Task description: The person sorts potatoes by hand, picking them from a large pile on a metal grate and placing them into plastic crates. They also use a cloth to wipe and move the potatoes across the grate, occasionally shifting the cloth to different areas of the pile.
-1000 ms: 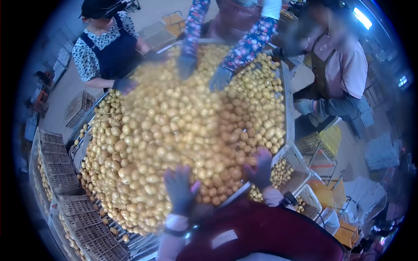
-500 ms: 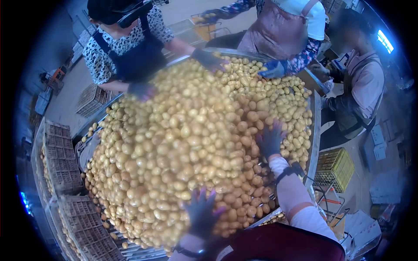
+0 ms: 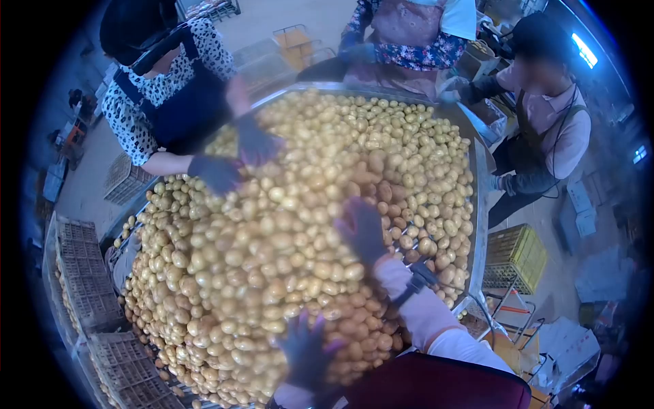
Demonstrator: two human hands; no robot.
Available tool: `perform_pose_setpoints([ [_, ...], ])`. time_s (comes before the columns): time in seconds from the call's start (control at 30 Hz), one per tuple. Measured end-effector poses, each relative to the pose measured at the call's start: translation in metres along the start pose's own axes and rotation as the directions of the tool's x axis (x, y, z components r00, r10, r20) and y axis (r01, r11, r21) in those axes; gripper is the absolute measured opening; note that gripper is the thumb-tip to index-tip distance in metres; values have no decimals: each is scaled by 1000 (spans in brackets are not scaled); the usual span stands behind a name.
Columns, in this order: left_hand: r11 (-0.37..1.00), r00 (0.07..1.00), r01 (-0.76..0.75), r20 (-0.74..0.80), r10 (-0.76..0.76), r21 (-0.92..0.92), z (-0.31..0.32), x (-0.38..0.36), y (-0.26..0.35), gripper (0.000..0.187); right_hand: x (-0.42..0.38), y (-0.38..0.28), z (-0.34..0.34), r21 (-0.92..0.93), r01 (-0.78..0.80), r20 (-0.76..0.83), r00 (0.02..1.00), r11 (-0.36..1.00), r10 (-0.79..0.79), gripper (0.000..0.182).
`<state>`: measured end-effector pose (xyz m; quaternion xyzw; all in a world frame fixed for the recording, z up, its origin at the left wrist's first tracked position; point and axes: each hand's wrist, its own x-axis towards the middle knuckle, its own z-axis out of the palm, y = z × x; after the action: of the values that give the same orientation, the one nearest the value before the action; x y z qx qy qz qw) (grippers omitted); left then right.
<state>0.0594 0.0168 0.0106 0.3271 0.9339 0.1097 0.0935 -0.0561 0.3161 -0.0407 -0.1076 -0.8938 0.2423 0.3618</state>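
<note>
A large heap of small yellow-brown potatoes (image 3: 286,225) covers the metal sorting table (image 3: 478,225). My left hand (image 3: 306,351), in a dark glove with purple fingertips, lies open on the near side of the heap, fingers spread. My right hand (image 3: 361,230), gloved the same way, reaches further in and rests against potatoes right of the middle. Its fingers are apart and lean to the left, and nothing is gripped in it. Beside my right forearm some dark table surface shows between the potatoes.
Across the heap, a person in dark overalls (image 3: 184,112) has both gloved hands on potatoes. Another person in an apron (image 3: 409,48) stands at the far edge, and a third (image 3: 545,129) at the right. Plastic crates (image 3: 88,262) line the left; a yellow crate (image 3: 516,258) stands right.
My right hand has swept left across the potatoes; my left hand stays spread near the front. The overalled person's hands have come together, and the aproned person's hands have left the potatoes.
</note>
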Motion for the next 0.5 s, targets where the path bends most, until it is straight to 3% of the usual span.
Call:
perform_pose_setpoints([
  [0.03,1000,1000,1,-1,-1,29,0,3,-1,67,-11,3,-11,61,-72,125,990,996,64,21],
  [0.13,1000,1000,-2,-3,2,15,0,4,0,69,-40,21,-50,97,-89,290,955,991,57,18],
  [0.23,1000,1000,15,25,-15,-6,-6,6,4,70,-49,60,-70,-31,-115,660,743,993,107,18],
  [0.27,1000,1000,13,26,-13,-9,-6,7,5,71,-34,55,-75,-272,-291,689,607,917,397,25],
  [0.33,1000,1000,5,30,-5,-9,-8,8,5,71,-15,64,-63,-126,-195,362,904,973,228,29],
  [0.37,1000,1000,2,8,-2,10,-3,7,3,72,-4,71,-54,-73,-123,153,979,990,133,31],
  [0.43,998,1000,-12,-27,14,56,11,0,-4,73,14,95,-7,-99,-24,-31,999,995,21,36],
  [0.5,1000,1000,-7,-8,7,22,13,1,-7,74,29,82,5,-299,-150,132,972,942,197,36],
])
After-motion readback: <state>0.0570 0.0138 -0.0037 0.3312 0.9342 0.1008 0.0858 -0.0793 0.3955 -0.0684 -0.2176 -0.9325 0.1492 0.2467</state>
